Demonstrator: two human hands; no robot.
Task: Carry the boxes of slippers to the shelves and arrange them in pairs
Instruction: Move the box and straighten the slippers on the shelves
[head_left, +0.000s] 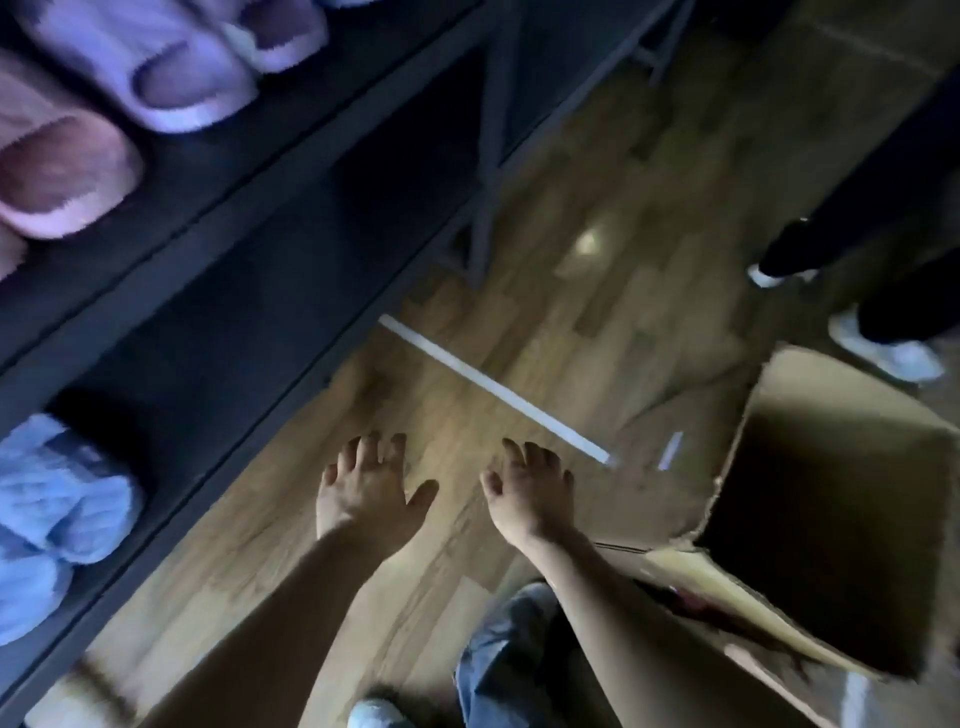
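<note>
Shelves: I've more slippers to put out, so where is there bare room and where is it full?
The lower shelf looks bare from the blue slippers to the frame post, though it is dim there. The upper shelf is crowded: pink slippers and lilac slippers fill most of what shows.

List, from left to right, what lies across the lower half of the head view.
blue slippers → left hand → right hand → cardboard box, open
</note>
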